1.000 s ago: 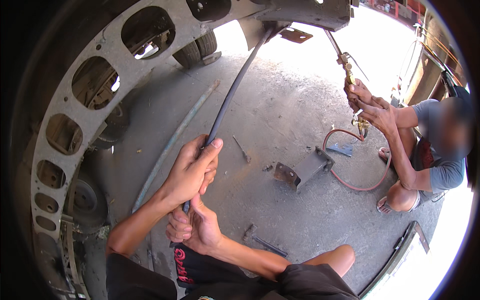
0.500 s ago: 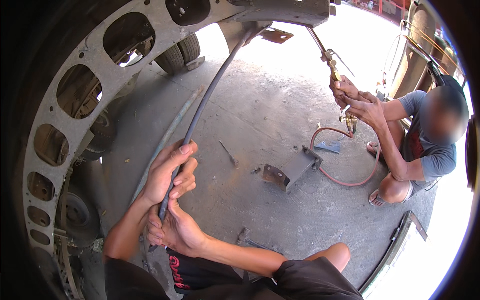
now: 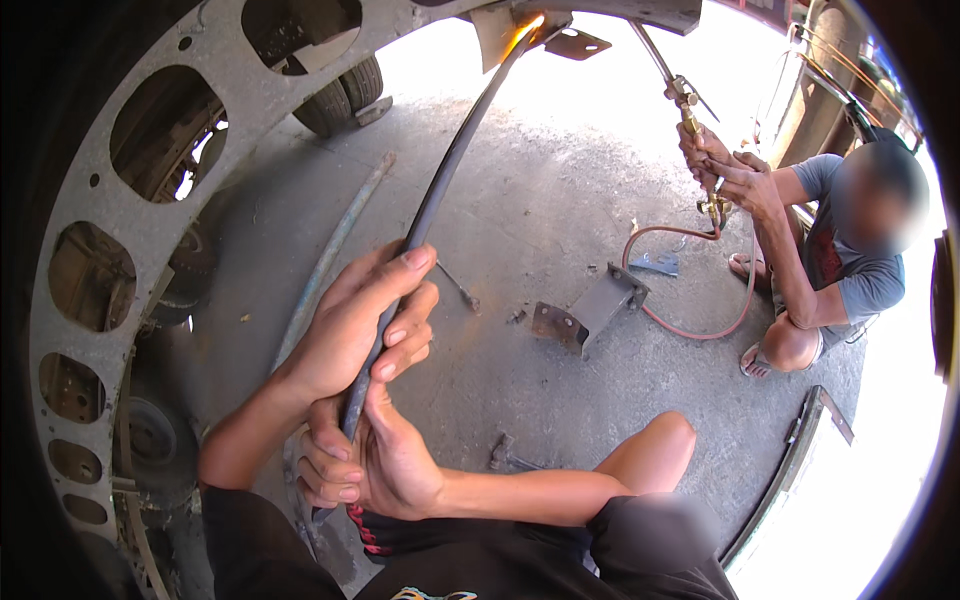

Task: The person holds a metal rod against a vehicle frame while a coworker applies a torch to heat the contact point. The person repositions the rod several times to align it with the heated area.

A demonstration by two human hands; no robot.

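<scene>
A long dark metal bar (image 3: 450,165) slants up from my hands to the underside of a vehicle frame. My left hand (image 3: 365,320) wraps round it partway along. Lower down, my right hand (image 3: 385,455) is closed around the bar near its bottom end. At the bar's far tip, beside a bracket plate (image 3: 578,44), there is a bright orange glow (image 3: 525,35). On the right, a crouching co-worker holds a brass-fitted gas torch (image 3: 688,105) in both hands. Its long tube points up to the frame's lower edge, and its tip is hidden there.
The steel frame rail (image 3: 75,240) with large holes curves along the left. A pipe (image 3: 330,245), a thin rod (image 3: 458,285), a bent steel bracket (image 3: 590,312), a hammer (image 3: 505,452) and a red hose (image 3: 690,328) lie on the concrete. Tyres (image 3: 340,100) stand behind.
An orange glow has appeared at the bar's far tip. My hands and the bar sit farther right in view, as the whole view has shifted. Both hands keep their grip.
</scene>
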